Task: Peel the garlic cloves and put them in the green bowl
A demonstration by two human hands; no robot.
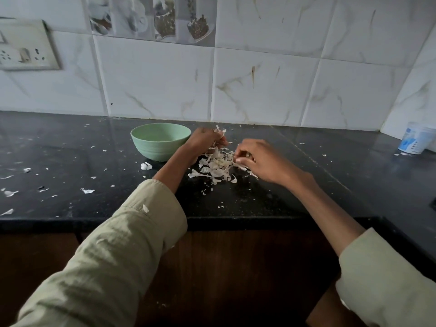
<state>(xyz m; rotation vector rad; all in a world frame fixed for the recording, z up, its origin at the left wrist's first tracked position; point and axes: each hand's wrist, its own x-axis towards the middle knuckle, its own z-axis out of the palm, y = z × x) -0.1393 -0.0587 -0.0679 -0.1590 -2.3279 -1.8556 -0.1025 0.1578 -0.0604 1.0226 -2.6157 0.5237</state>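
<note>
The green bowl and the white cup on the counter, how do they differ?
The green bowl is plain pale green, wide and low; the white cup is taller, narrower and carries blue print. The green bowl sits mid-counter beside the left hand; the white cup stands far right, in the corner by the wall. Both stand upright on the black counter.

green bowl (160,143) contents hidden, cup (416,140) perhaps edge-cropped
</note>
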